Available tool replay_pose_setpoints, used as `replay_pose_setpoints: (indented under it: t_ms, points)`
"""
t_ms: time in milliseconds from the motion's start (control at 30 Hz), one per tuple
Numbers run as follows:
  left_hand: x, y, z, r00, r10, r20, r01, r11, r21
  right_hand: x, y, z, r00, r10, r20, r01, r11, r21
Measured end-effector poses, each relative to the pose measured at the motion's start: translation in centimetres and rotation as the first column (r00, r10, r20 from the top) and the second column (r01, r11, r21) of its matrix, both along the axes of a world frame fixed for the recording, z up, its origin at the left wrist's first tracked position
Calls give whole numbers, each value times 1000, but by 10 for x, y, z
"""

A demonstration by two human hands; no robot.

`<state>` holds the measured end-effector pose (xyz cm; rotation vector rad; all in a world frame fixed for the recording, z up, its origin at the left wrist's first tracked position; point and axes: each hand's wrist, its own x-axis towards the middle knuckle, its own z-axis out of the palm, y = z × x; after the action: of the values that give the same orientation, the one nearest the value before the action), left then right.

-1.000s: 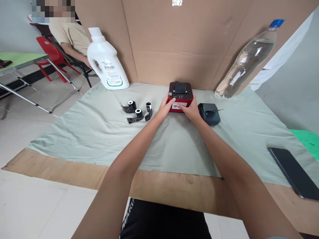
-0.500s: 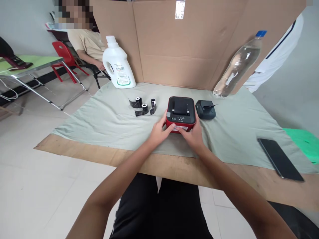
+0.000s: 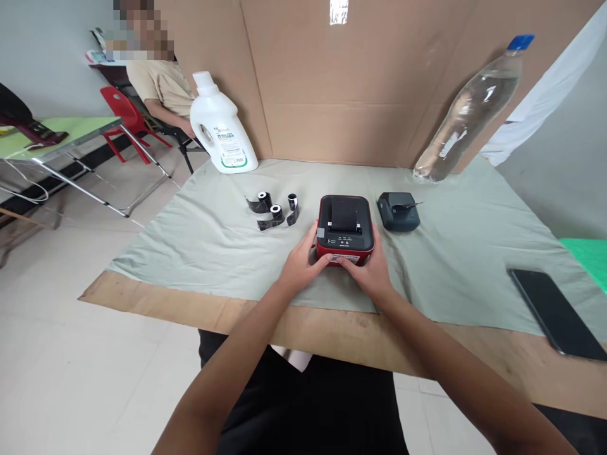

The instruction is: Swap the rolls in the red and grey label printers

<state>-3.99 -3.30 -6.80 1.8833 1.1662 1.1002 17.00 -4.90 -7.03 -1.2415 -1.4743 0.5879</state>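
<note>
A small red and black box-shaped printer (image 3: 345, 229) stands on the grey-green cloth near the table's front. My left hand (image 3: 303, 260) grips its left side, thumb on the front label. On the opposite side my right hand (image 3: 368, 262) wraps the right edge, its thumb also on the front, close to the other one. Left of the printer lie three small rolls of black film (image 3: 275, 212), their ends partly unwound. To the right, apart from my hand, sits a dark tape-dispenser-like device (image 3: 398, 211) with a thin piece sticking out.
A white detergent bottle (image 3: 224, 129) and a clear bottle with a blue cap (image 3: 467, 117) stand by the cardboard screen (image 3: 341, 82). A black phone (image 3: 558, 313) lies at the right edge. A person (image 3: 159, 85) sits behind at left; a white sleeve (image 3: 554, 95) shows at right.
My view has shifted slightly, so the things on the table appear a little lower and more spread out. Both hands keep the same hold on the printer.
</note>
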Motion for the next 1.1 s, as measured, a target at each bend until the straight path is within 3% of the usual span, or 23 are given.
replay_pose_setpoints:
  t_ms: [133, 367, 567, 867, 1100]
  points:
    - [-3, 4, 1, 1000, 21, -17, -18, 988, 151, 1, 1, -4, 1000, 7, -6, -7, 999, 31]
    - [-3, 4, 2, 998, 59, -21, -51, 963, 265, 1, 0, -4, 1000, 11, 1, -11, 1000, 26]
    - [1, 0, 9, 996, 91, -6, -81, 908, 411, 2, 1, -4, 1000, 17, -7, -16, 999, 33]
    - [4, 2, 6, 997, 77, 33, -83, 913, 400, 4, 1, -6, 999, 7, 49, -10, 997, 72]
    - [4, 5, 1, 993, 20, 120, -65, 920, 386, 10, 2, -1, 955, -45, 292, -45, 955, 293]
